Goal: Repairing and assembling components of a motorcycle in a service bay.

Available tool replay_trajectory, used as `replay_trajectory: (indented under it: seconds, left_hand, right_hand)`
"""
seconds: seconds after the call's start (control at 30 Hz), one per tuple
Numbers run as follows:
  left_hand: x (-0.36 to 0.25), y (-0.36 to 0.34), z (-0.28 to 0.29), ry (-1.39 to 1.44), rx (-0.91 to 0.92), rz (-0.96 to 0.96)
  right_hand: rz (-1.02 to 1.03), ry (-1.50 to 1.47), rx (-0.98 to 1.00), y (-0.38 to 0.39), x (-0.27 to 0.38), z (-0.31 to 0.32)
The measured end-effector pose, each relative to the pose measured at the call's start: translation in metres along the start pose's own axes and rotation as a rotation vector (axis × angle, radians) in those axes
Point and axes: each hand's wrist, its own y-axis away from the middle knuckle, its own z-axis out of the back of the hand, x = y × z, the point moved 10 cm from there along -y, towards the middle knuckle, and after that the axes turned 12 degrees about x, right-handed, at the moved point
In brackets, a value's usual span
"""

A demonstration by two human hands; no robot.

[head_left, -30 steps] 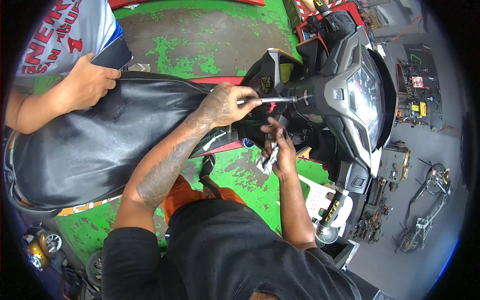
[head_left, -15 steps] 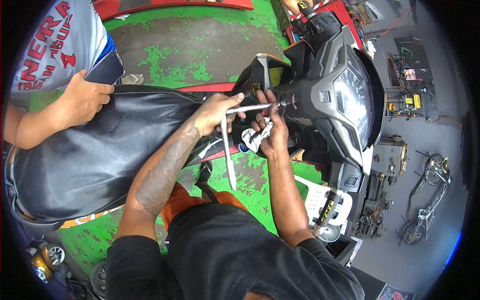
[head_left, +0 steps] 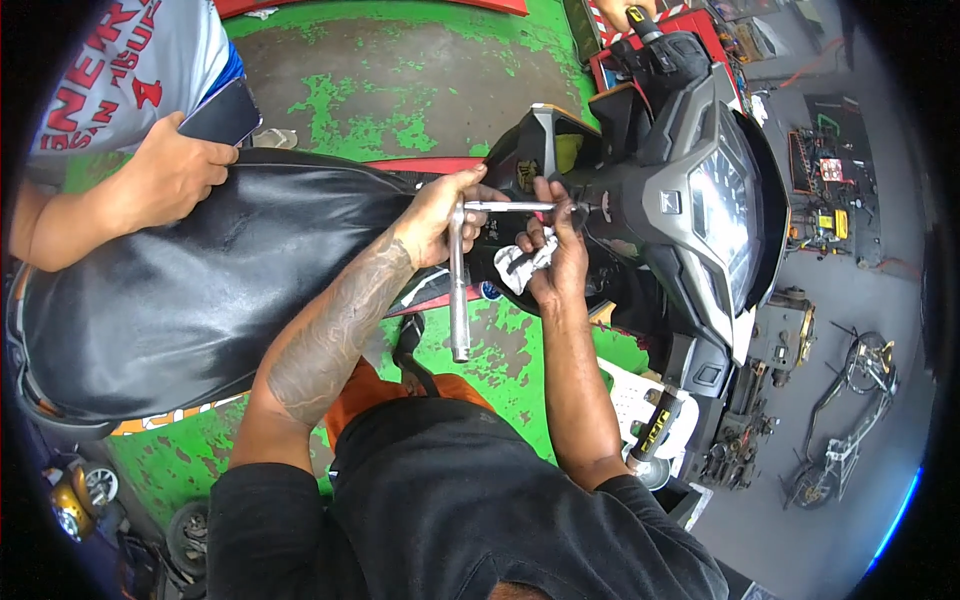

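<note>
A T-handle socket wrench of bare metal bridges my two hands. My left hand is closed round its corner, where the thick handle meets the thin shaft; the handle hangs toward my body. With its fingers at the shaft's far part, my right hand steadies it and also keeps a crumpled white rag in its lower fingers. The shaft's tip points at the inner front panel of a grey scooter, below the dash. Whether the tip sits on a fastener is hard to see.
The scooter's long black seat stretches to the left. Across it, another person's hand holds a phone. A hand grips the far handlebar. A white plastic chair stands at right, with the near handlebar grip above it.
The wrench handle has swung slightly and now points more straight toward my body. My left hand has turned with it. The whole scooter sits a little further right in view.
</note>
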Motion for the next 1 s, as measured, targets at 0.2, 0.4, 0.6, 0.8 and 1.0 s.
replay_trajectory:
  seconds: [0.2,0.4,0.6,0.8,1.0]
  left_hand:
    - [-0.055,0.059,-0.062,-1.592,-0.174,-1.086]
    - [0.022,-0.001,-0.01,0.116,0.209,-0.003]
    - [-0.042,0.059,-0.06,-1.649,-0.169,-1.033]
    - [0.015,-0.001,-0.001,0.105,0.061,-0.113]
    - [-0.052,0.058,-0.054,-1.565,-0.253,-1.031]
  right_hand:
    - [0.024,0.056,-0.031,0.003,-0.003,0.011]
    - [0.004,0.076,0.028,0.003,0.001,0.002]
    - [0.025,0.07,-0.019,0.007,-0.005,0.017]
    - [-0.034,0.161,-0.061,0.0,-0.001,0.002]
    - [-0.003,0.136,0.03,0.003,-0.002,0.011]
